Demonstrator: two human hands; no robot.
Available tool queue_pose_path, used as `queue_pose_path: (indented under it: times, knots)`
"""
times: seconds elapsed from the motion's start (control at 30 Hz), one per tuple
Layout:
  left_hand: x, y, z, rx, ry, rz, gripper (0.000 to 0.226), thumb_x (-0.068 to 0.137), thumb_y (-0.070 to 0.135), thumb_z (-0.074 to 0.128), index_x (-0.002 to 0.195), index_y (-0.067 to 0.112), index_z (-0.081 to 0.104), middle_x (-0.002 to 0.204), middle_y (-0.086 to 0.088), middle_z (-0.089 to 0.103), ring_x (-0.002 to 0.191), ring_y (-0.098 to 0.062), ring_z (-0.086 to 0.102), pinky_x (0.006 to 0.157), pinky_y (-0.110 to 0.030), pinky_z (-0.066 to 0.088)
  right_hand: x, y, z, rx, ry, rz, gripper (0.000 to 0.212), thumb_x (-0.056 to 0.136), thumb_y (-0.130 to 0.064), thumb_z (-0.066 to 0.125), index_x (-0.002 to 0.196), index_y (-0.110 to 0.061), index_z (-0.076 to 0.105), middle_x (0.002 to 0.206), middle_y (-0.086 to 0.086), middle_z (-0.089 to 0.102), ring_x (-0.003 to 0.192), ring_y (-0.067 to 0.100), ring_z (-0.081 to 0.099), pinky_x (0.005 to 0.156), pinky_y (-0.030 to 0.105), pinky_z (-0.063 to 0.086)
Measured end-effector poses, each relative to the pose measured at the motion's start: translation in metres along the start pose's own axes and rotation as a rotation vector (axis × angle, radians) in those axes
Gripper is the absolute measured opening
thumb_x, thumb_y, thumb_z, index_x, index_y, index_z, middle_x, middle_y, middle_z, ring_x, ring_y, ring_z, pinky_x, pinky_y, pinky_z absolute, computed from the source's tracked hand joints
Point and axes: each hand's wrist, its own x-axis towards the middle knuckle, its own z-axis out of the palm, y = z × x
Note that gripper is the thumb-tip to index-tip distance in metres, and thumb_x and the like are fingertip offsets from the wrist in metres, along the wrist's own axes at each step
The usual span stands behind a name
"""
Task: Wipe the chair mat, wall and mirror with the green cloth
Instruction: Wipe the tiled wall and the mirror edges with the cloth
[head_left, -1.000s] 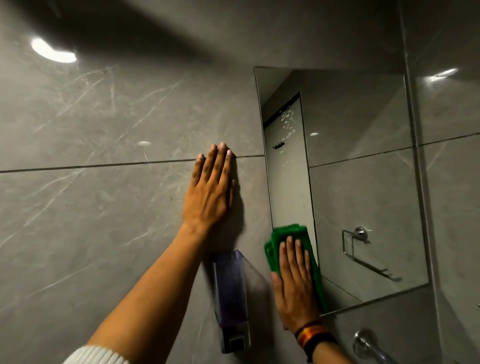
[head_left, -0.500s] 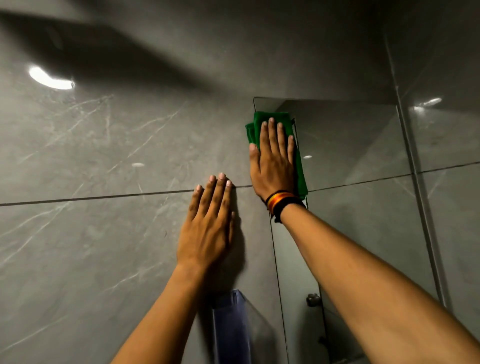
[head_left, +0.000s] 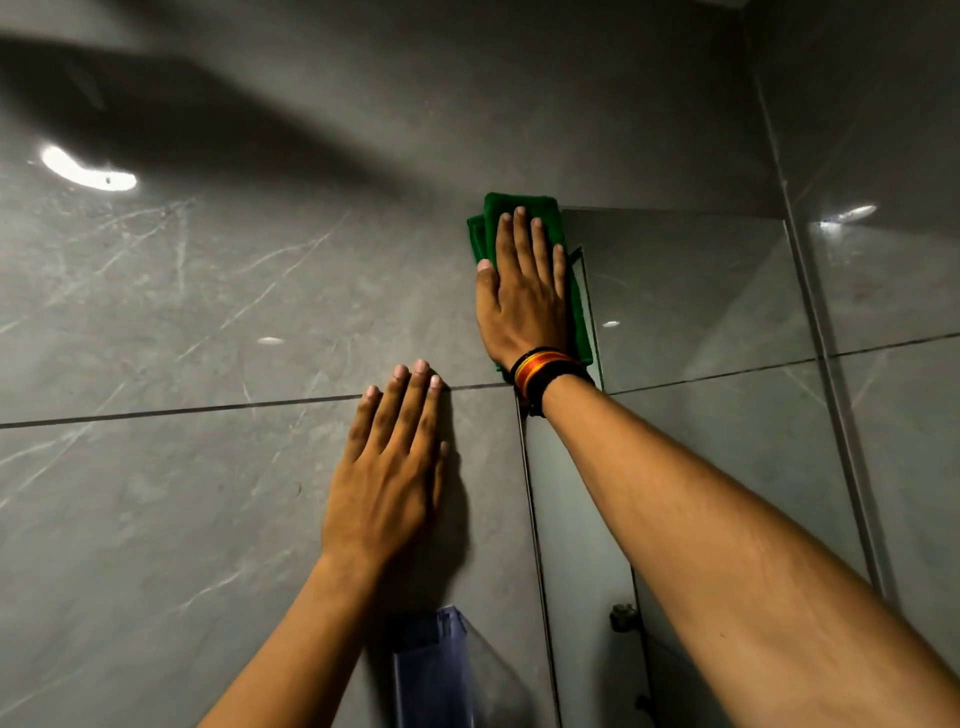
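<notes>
A frameless mirror (head_left: 691, 312) hangs on the grey marble-look tiled wall (head_left: 208, 291). My right hand (head_left: 522, 293) lies flat on the folded green cloth (head_left: 519, 205) and presses it over the mirror's top left corner, partly on the wall tile. Coloured bands circle that wrist. My left hand (head_left: 389, 467) rests flat on the wall, fingers together, left of the mirror's edge and below the cloth. The chair mat is out of view.
A translucent blue soap dispenser (head_left: 434, 670) is fixed to the wall just below my left wrist. A metal fitting (head_left: 621, 616) shows in the mirror's lower part. A tiled side wall (head_left: 883, 260) meets the mirror wall at a corner on the right.
My right hand has carried the cloth from the mirror's lower left edge up to its top left corner. The view has tilted upward. My left hand has stayed on the wall.
</notes>
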Motion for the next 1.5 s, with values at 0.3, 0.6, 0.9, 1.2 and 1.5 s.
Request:
queue_pose_path:
  times: [0.3, 0.6, 0.9, 1.2, 1.5]
  knots:
    - [0.0, -0.001, -0.003, 0.02, 0.001, 0.006, 0.065, 0.105, 0.034, 0.033, 0.162, 0.004, 0.022, 0.171, -0.016, 0.016, 0.159, -0.032, 0.013, 0.129, -0.049, 0.013, 0.012, 0.049, -0.011, -0.051, 0.051, 0.007, 0.059, 0.101, -0.031, 0.026, 0.158, -0.019, 0.011, 0.168, 0.0, 0.009, 0.155, 0.017, 0.005, 0.127, 0.044, 0.004]
    - [0.0, 0.002, -0.003, 0.032, 0.022, 0.005, 0.065, 0.103, 0.034, 0.029, 0.159, 0.001, 0.028, 0.169, -0.019, 0.021, 0.157, -0.036, 0.02, 0.126, -0.055, 0.022, 0.043, 0.159, -0.031, -0.052, 0.126, 0.271, 0.056, 0.102, -0.028, 0.023, 0.157, -0.016, 0.017, 0.167, 0.002, 0.015, 0.154, 0.02, 0.01, 0.126, 0.045, 0.008]
    - [0.0, 0.001, 0.007, 0.031, 0.052, 0.015, 0.067, 0.102, 0.034, 0.031, 0.161, 0.003, 0.025, 0.171, -0.017, 0.018, 0.16, -0.032, 0.016, 0.128, -0.054, 0.017, 0.058, 0.25, -0.055, -0.013, 0.142, 0.49, 0.055, 0.103, -0.029, 0.02, 0.157, -0.017, 0.015, 0.167, 0.001, 0.012, 0.154, 0.021, 0.007, 0.125, 0.048, 0.004]
    - [0.0, -0.002, 0.008, 0.027, 0.044, 0.048, 0.069, 0.101, 0.034, 0.032, 0.163, 0.006, 0.021, 0.172, -0.016, 0.015, 0.162, -0.027, 0.007, 0.131, -0.048, 0.006, 0.049, 0.265, -0.054, 0.009, 0.184, 0.638, 0.057, 0.101, -0.03, 0.019, 0.156, -0.02, 0.018, 0.167, 0.0, 0.015, 0.154, 0.023, 0.01, 0.123, 0.054, 0.005]
    - [-0.002, -0.005, 0.015, -0.01, 0.036, 0.051, 0.069, 0.102, 0.037, 0.029, 0.164, 0.008, 0.016, 0.174, -0.014, 0.011, 0.162, -0.029, 0.004, 0.131, -0.051, 0.006, -0.066, 0.277, -0.055, -0.013, 0.169, 0.9, 0.056, 0.101, -0.035, 0.022, 0.156, -0.028, 0.018, 0.167, 0.006, 0.013, 0.153, 0.032, 0.007, 0.122, 0.056, 0.008]
